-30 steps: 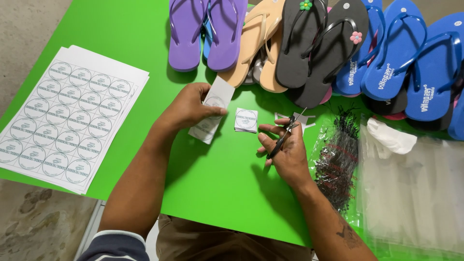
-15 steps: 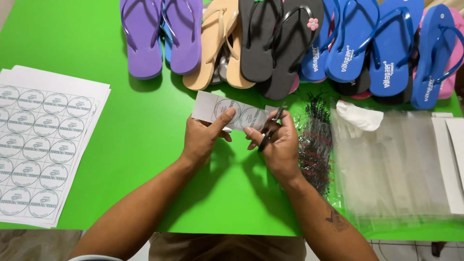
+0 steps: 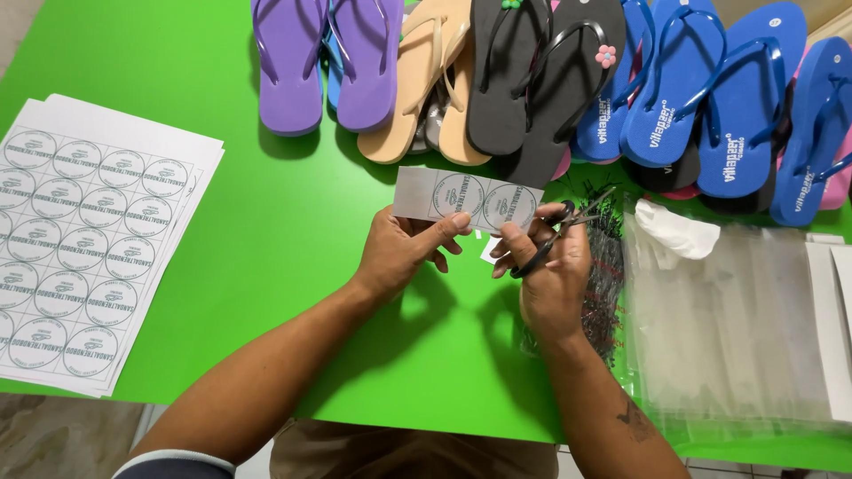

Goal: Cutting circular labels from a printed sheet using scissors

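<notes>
My left hand pinches the lower edge of a white paper strip printed with two round labels, held flat above the green table. My right hand touches the strip's right end with its fingertips and grips small black-handled scissors, blades pointing up and right. A small cut white paper piece lies on the table just under the hands.
Sheets of round labels lie stacked at the left. A row of flip-flops, purple, tan, black and blue, lines the far edge. Clear plastic bags and a bundle of black tag fasteners sit right.
The strip now lies level between both hands, with my right fingertips on its right end. The view shifted, so the table contents sit lower and more to the right.
</notes>
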